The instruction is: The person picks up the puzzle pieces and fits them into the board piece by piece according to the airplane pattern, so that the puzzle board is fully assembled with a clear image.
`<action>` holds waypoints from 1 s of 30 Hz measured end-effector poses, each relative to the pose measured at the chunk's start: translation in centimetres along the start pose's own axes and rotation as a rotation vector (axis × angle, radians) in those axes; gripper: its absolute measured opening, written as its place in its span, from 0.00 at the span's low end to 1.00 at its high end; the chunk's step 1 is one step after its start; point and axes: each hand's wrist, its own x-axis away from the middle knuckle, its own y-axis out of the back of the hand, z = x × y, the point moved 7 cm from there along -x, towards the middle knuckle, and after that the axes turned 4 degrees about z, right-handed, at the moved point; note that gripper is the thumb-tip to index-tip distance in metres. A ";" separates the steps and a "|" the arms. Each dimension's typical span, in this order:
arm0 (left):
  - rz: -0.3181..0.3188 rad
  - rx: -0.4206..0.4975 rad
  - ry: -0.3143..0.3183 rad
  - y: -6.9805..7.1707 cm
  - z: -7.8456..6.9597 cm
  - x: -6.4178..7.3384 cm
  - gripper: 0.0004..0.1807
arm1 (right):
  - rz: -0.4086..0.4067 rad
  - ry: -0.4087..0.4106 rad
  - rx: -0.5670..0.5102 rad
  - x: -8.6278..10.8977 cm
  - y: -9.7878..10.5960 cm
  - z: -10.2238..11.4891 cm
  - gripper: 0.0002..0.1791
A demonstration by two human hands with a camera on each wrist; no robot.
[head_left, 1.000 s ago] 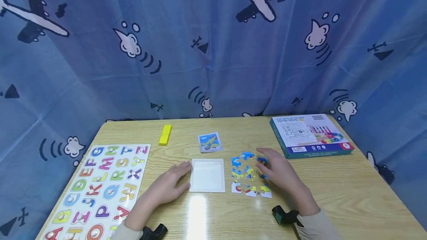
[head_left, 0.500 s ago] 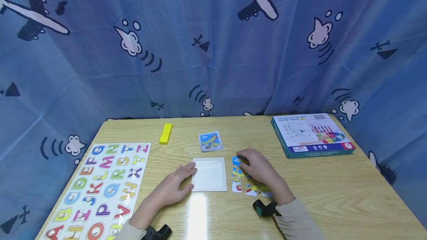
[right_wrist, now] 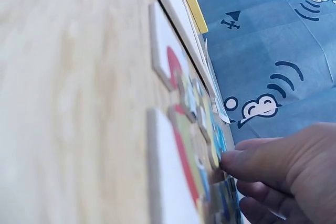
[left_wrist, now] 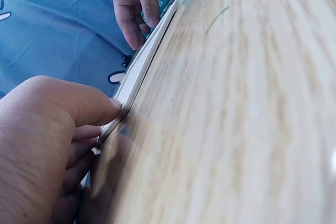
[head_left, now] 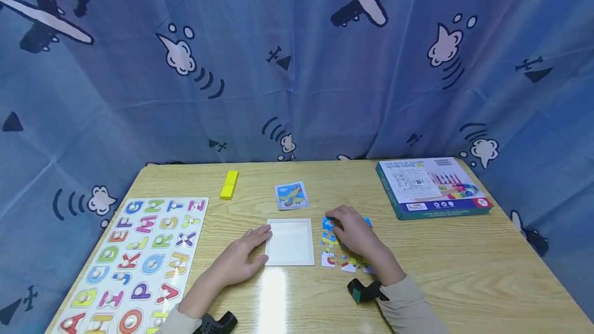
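Note:
My left hand (head_left: 243,256) lies at the left side of a square white puzzle tray (head_left: 290,263), its fingers extended onto the left rim. Its thumb (left_wrist: 107,106) touches the rim near the front corner. To the right of the tray, my right hand (head_left: 357,228) is low over the rows of jigsaw pieces (head_left: 328,260), hiding several. Thumb and index finger bracket a blue jigsaw piece (head_left: 327,222) at the far left corner; whether they pinch it, I cannot tell. In the right wrist view, the right thumb (right_wrist: 239,163) comes right to the pieces' edges.
Behind the tray lies a picture card (head_left: 292,196) of a yellow airplane. A yellow block (head_left: 229,184) sits farther left. An alphabet board (head_left: 153,241) covers the table's left side. At the back right is a flat toy box (head_left: 433,189), before a blue curtain (head_left: 297,66).
My right hand has moved left from the right edge of the jigsaw pieces to the far left corner piece, then stayed there. The left hand has shifted slightly farther onto the tray's rim.

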 end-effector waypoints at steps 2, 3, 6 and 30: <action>0.001 -0.004 0.000 0.1 -0.1 0.0 0.30 | -0.005 -0.004 -0.008 -0.1 0.0 -0.1 0.17; 0.002 -0.002 0.000 0.1 -0.1 0.0 0.30 | -0.007 -0.005 -0.010 -0.1 0.0 -0.1 0.17; 0.005 0.007 0.000 0.3 -0.2 0.0 0.29 | -0.015 -0.009 -0.011 -0.1 0.1 -0.2 0.17; 0.013 0.011 0.018 0.1 -0.1 0.0 0.30 | -0.051 0.085 -0.299 0.3 0.8 1.6 0.15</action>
